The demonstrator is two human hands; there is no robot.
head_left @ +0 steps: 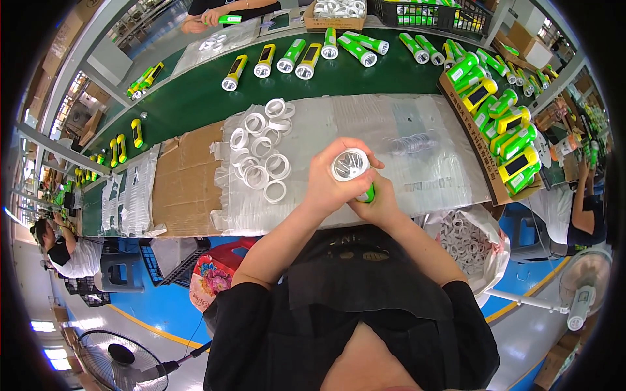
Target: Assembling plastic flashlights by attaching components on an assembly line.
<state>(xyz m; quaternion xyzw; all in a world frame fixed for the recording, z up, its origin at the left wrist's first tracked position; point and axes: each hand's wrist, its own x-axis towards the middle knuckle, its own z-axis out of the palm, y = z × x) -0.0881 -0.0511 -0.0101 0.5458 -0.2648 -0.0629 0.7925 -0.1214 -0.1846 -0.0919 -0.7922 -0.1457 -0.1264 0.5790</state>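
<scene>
A green flashlight with a white-rimmed clear lens is between my two hands, its lens tilted up toward me. My left hand is wrapped round the lens end, fingers closed on the rim. Lower down, my right hand grips the green body, most of which the hands hide. White plastic rings lie loosely heaped on the plastic-covered work mat, to the left of my left hand.
Right of me stands a cardboard box packed with green and yellow flashlights. Below it hangs a white sack of rings. More flashlights lie along the green conveyor belt. Across it, a co-worker's hands hold a green flashlight.
</scene>
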